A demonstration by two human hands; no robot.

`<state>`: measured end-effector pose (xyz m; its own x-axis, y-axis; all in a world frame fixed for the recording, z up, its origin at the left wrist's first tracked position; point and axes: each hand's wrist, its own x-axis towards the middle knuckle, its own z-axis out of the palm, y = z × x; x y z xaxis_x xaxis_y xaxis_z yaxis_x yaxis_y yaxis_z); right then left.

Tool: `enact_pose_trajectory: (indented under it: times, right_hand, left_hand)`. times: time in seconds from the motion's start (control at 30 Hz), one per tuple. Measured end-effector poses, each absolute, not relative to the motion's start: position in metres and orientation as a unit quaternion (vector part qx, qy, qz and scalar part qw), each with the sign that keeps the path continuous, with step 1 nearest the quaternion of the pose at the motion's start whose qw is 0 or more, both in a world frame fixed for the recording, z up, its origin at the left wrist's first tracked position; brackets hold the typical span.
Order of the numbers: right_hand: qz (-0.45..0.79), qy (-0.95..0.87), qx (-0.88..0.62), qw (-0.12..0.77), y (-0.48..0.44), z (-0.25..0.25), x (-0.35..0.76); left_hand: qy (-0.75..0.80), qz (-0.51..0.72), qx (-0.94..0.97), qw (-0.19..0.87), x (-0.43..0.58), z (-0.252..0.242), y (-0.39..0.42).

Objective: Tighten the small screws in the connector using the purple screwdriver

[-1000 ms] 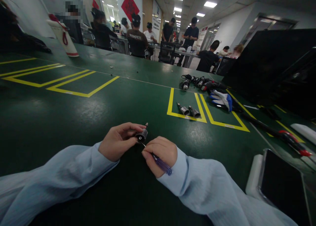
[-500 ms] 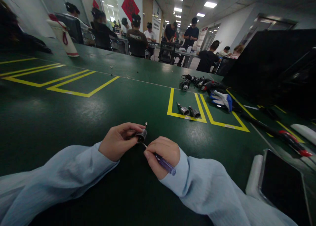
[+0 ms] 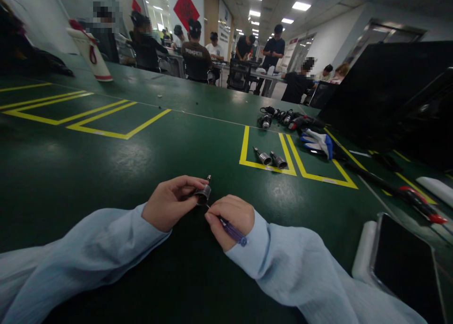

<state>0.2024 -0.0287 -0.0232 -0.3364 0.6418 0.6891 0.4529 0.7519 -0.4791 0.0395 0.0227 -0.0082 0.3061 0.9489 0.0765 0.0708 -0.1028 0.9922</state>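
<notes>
My left hand (image 3: 171, 202) grips a cup-shaped metal bit (image 3: 203, 195) between thumb and fingers. Its narrow shank points up and away, and its hollow end faces toward me and down to the right. A small screwdriver (image 3: 233, 231) with a clear purple handle is held like a pen in my right hand (image 3: 230, 220). Its thin shaft reaches to the mouth of the cup; whether the tip touches the metal inside cannot be seen. Two similar cup-shaped bits (image 3: 272, 159) lie side by side within a yellow taped outline, farther off to the right.
On the green table (image 3: 116, 173) are yellow taped outlines. Power tools (image 3: 283, 118) and a white-blue glove (image 3: 317, 142) lie at the back right. A phone (image 3: 406, 262) rests on a white object at right. A white cup (image 3: 92, 55) stands far left. Several people work beyond.
My right hand has shifted slightly left, and the screwdriver's handle end has swung a little left and up, with its shaft nearer the cup. My left hand holds still.
</notes>
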Motion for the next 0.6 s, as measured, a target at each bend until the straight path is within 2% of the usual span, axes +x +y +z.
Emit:
enact_pose_trajectory:
  times: [0.6]
  right_hand:
    - [0.064,-0.818,-0.351,0.451,-0.0297,-0.0238,0.2000]
  left_hand:
    - [0.429,0.429,0.583,0.540,0.0413,-0.0060,0.0224]
